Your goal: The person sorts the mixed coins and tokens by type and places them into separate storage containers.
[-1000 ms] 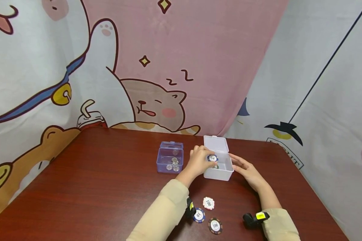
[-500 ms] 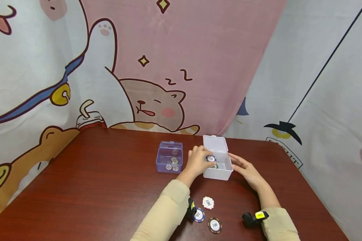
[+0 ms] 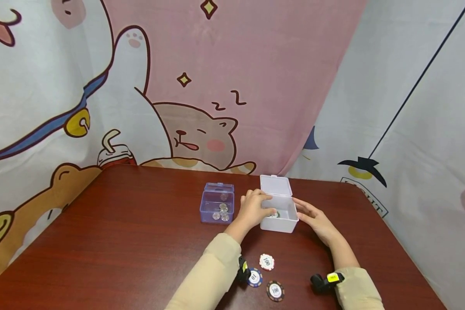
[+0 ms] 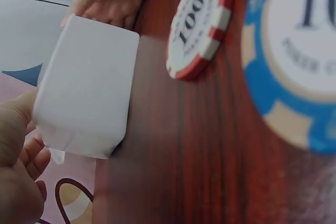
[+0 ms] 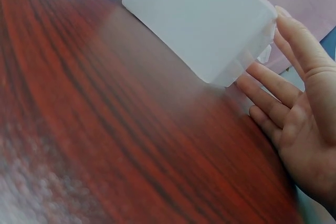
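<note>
A white plastic box (image 3: 279, 225) stands with its lid (image 3: 276, 185) tipped back. My left hand (image 3: 252, 206) reaches over the box's left rim, thumb and fingers apart, with no chip showing between them. Inside the box, a green-marked poker chip (image 3: 275, 214) shows past the thumb; the left part of the interior is hidden. My right hand (image 3: 320, 224) rests its fingertips against the box's right side. In the right wrist view, the thumb touches the box's upper corner and the fingers extend loosely beside the wall.
A translucent blue-purple box (image 3: 207, 215), its lid raised, holds several silvery coins (image 3: 224, 211) left of the white box. In front lie a red-edged white chip (image 3: 266, 261), a blue-edged chip (image 3: 254, 278) partly behind the left wrist camera, and a black-and-brown-edged chip (image 3: 275, 291).
The blue-edged 10 chip that my left hand pinched over the white box is gone from its fingers. Thumb and fingers are now apart; the right hand stays at the box.
</note>
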Demonstrator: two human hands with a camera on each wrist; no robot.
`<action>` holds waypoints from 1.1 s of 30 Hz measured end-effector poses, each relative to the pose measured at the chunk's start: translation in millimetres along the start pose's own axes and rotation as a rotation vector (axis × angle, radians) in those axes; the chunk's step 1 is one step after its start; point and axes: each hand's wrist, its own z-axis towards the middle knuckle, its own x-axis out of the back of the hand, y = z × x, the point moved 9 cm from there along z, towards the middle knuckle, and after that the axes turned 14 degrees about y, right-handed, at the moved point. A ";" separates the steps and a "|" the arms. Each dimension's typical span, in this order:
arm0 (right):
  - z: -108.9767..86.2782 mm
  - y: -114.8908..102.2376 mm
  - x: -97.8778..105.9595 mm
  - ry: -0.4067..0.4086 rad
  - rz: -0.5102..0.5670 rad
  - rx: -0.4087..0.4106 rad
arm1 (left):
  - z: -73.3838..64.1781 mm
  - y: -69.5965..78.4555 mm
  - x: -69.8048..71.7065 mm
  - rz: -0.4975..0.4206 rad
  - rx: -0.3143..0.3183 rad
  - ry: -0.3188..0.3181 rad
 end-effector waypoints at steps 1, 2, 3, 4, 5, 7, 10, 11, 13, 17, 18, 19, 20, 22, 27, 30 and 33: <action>0.0 0.0 0.1 0.001 0.000 0.000 | -0.9 0.7 2.3 -0.018 -0.001 0.011; 0.0 0.0 0.2 0.002 0.000 0.000 | -1.7 1.7 5.1 -0.037 -0.005 0.024; 0.1 -0.2 0.5 0.004 0.000 0.001 | -2.8 2.6 8.1 -0.057 -0.009 0.039; 0.3 -0.4 0.7 0.005 -0.002 0.003 | -3.8 3.8 11.4 -0.077 -0.016 0.053; 0.5 -0.6 1.0 0.007 -0.005 0.003 | -4.9 4.5 14.2 -0.092 -0.021 0.064; 0.9 -0.9 1.6 0.008 -0.008 0.004 | -7.5 5.5 19.4 -0.124 -0.029 0.087; 0.2 -0.8 1.9 0.009 -0.011 0.003 | -13.2 5.7 26.7 -0.193 -0.024 0.111; -0.2 -0.7 1.8 0.009 -0.011 0.002 | -15.4 5.5 29.4 -0.220 -0.020 0.122; -1.0 -0.9 1.7 0.009 -0.006 0.004 | -20.0 5.2 35.6 -0.274 -0.011 0.138; -0.7 -1.4 2.3 0.013 -0.007 0.010 | -27.5 6.0 49.8 -0.351 -0.020 0.174; -0.3 -1.3 2.4 0.014 -0.007 0.010 | -29.0 6.0 53.0 -0.363 -0.021 0.176; 0.0 -1.1 2.4 0.015 -0.009 0.010 | -30.4 5.9 55.9 -0.377 -0.020 0.177; 0.3 -0.9 2.2 0.015 -0.010 0.009 | -31.9 5.7 58.5 -0.385 -0.018 0.175; 0.6 -0.3 2.0 0.016 -0.010 0.005 | -34.9 5.5 63.1 -0.403 -0.018 0.165; 0.8 0.2 1.1 0.015 -0.006 -0.003 | -42.2 3.4 73.1 -0.441 -0.027 0.133; 0.9 0.6 0.7 0.013 -0.008 -0.005 | -47.4 -0.1 77.8 -0.463 -0.030 0.110; 1.3 1.0 0.7 0.012 -0.009 -0.004 | -53.0 -5.2 80.2 -0.465 -0.035 0.079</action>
